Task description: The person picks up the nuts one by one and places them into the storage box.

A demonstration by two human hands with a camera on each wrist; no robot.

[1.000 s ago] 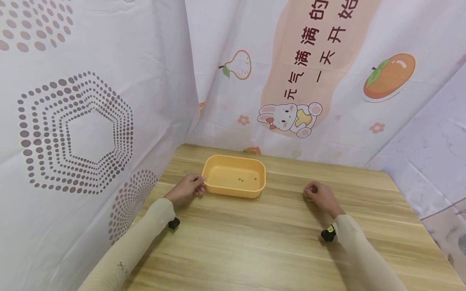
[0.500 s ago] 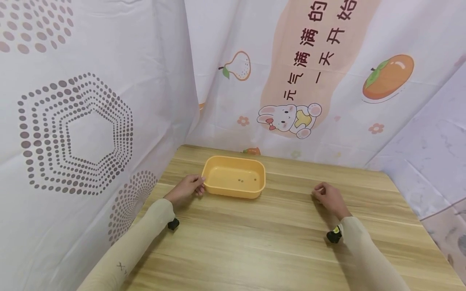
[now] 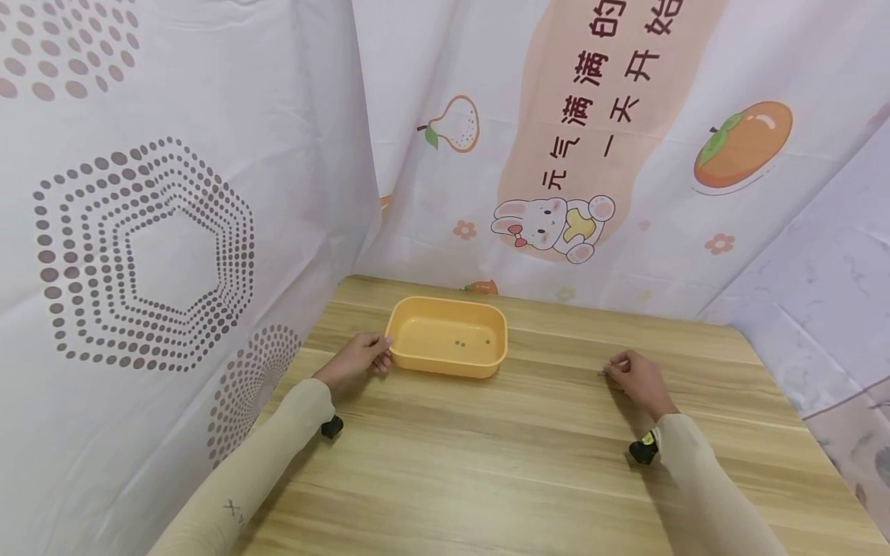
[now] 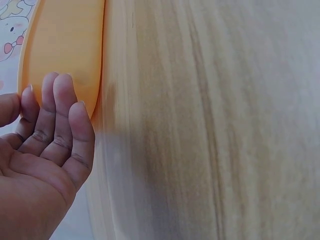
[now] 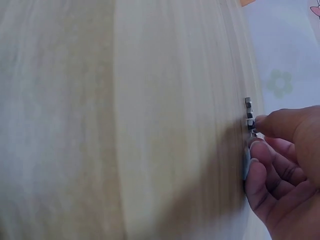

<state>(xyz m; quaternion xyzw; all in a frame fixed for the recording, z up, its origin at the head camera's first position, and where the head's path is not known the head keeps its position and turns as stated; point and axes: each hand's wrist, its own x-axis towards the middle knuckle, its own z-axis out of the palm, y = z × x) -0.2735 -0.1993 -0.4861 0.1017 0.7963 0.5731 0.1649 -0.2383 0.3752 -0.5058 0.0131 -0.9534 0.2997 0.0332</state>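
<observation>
A yellow plastic basin stands at the back of the wooden table, with small grey nut-like pieces on its floor. At its left end, my left hand pinches the rim between thumb and forefinger; the other fingers lie loosely bent along the outside. Right of the basin, my right hand is low over the table, thumb and forefinger together at a short row of small metal nuts. The nut at its fingertips is mostly hidden by them.
Wood-grain table spreads in front of both hands. A printed white curtain hangs behind the table, and another with dotted patterns closes off the left side. Each wrist wears a small black camera.
My right hand has shifted to the right, and small metal pieces now show at its fingertips. The left hand and the basin have stayed in place.
</observation>
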